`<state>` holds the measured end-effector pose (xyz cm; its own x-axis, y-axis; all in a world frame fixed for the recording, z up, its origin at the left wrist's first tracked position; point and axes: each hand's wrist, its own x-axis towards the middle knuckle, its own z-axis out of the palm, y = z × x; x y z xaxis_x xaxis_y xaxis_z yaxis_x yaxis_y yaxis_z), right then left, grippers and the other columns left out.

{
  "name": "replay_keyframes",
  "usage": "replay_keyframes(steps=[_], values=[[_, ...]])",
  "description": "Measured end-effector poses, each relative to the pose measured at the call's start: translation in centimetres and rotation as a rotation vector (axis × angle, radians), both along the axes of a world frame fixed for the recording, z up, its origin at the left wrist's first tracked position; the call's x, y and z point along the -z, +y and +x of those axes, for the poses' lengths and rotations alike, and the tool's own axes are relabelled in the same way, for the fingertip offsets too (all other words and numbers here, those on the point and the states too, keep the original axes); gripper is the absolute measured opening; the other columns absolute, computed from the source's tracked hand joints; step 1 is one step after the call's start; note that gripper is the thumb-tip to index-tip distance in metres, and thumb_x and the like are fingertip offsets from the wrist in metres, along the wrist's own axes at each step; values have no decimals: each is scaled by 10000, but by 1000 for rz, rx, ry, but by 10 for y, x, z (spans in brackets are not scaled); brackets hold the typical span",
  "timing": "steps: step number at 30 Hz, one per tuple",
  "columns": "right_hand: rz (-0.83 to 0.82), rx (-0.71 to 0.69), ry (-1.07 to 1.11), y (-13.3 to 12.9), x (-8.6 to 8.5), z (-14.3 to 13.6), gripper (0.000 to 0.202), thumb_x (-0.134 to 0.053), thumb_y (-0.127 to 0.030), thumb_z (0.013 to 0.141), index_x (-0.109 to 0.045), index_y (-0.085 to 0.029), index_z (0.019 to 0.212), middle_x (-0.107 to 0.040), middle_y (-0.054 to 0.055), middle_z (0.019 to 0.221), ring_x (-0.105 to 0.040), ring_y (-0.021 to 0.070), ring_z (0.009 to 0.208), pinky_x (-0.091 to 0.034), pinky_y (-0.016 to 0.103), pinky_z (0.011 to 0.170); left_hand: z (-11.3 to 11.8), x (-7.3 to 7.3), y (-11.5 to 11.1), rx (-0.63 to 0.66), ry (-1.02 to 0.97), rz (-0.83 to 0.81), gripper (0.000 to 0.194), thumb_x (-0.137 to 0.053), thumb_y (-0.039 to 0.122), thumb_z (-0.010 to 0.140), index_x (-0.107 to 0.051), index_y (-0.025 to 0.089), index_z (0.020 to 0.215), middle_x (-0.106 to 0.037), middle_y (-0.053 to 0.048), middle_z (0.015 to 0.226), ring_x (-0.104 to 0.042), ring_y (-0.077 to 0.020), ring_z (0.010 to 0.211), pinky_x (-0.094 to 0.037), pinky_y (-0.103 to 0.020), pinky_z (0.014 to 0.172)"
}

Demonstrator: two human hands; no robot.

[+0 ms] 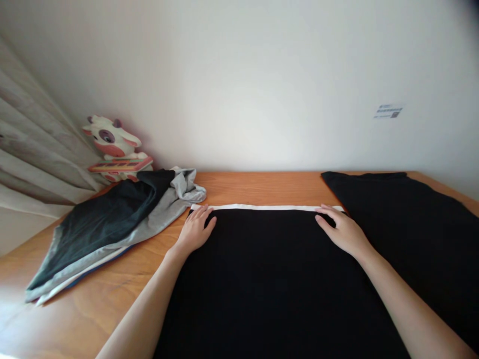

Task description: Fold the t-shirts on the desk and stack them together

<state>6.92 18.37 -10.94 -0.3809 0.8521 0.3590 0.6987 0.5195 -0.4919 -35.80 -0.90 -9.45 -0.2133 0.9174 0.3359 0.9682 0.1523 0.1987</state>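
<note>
A black piece of cloth [269,279] lies flat in front of me, with a white band [258,207] along its far edge. What kind of garment it is, I cannot tell. My left hand [196,229] rests on the far left corner, fingers stretched over the white band and the thumb apart. At the far right corner lies my right hand [342,232], palm down, its fingertips on the band and its thumb spread. Neither hand grips the cloth.
Dark green and grey clothes [112,214] lie piled on the wooden table [258,187] at left. Behind them stands a cow-shaped toy keyboard [116,149], beside a curtain [33,134]. Another black garment [404,219] lies at right. The wall [258,89] closes off the back.
</note>
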Motion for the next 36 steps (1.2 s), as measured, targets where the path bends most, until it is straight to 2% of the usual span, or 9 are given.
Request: replay_keyframes(steps=[12, 17, 19, 21, 23, 25, 30, 36], values=[[28, -10, -3, 0, 2, 0, 437, -468, -511, 949, -721, -235, 1175, -672, 123, 1386, -608, 298, 1313, -446, 499, 1142, -1, 1, 0, -1, -15, -11, 499, -418, 452, 1017, -626, 141, 1347, -595, -177, 1470, -521, -323, 1404, -384, -502, 1204], [253, -35, -81, -9, -13, -9, 376, -461, -417, 967, -734, -207, 1116, -694, 150, 1333, -646, 332, 1236, -446, 552, 1113, 8, -12, 0, -10, 9, 95, 485, -456, 440, 992, -603, 145, 1347, -596, -183, 1421, -551, -338, 1334, -436, -507, 1150], [312, -69, -84, -20, -22, -19, 357, -468, -395, 983, -730, -198, 1123, -698, 147, 1323, -650, 317, 1219, -439, 529, 1118, 14, -18, 0, -6, 31, 138, 454, -458, 442, 993, -626, 161, 1307, -634, -169, 1330, -582, -335, 1264, -460, -497, 1115], [285, -148, -61, -32, -28, -30, 360, -471, -393, 1006, -700, -197, 1202, -696, 135, 1328, -634, 280, 1246, -450, 473, 1116, 17, -21, 1, 11, 32, 113, 435, -444, 470, 1000, -661, 179, 1239, -673, -148, 1226, -617, -331, 1184, -481, -496, 1077], [211, -219, -105, -41, -30, -40, 394, -498, -423, 1010, -647, -209, 1306, -662, 124, 1393, -584, 279, 1321, -420, 493, 1142, 19, -21, 2, 32, 27, 67, 471, -442, 531, 993, -675, 181, 1205, -687, -140, 1189, -632, -334, 1151, -485, -507, 1062], [140, -234, -159, -47, -30, -46, 443, -545, -461, 996, -610, -218, 1360, -629, 120, 1440, -549, 288, 1361, -389, 519, 1161, 18, -19, 3, 44, 28, 44, 525, -460, 596, 970, -678, 180, 1203, -690, -135, 1198, -638, -341, 1154, -476, -516, 1072], [77, -188, -156, -49, -35, -48, 544, -647, -510, 943, -576, -215, 1395, -648, 125, 1391, -569, 289, 1310, -412, 481, 1121, 7, -10, 8, 73, -11, 82, 588, -478, 657, 921, -687, 187, 1206, -712, -127, 1183, -658, -340, 1170, -487, -492, 1084], [44, -89, -148, -50, -39, -50, 388, -646, -430, 966, -636, -230, 1298, -695, 94, 1207, -610, 267, 1189, -440, 427, 1039, 2, -9, 17, 112, -146, 87, 537, -512, 688, 872, -736, 229, 1038, -763, -80, 1054, -720, -308, 1040, -560, -415, 988]])
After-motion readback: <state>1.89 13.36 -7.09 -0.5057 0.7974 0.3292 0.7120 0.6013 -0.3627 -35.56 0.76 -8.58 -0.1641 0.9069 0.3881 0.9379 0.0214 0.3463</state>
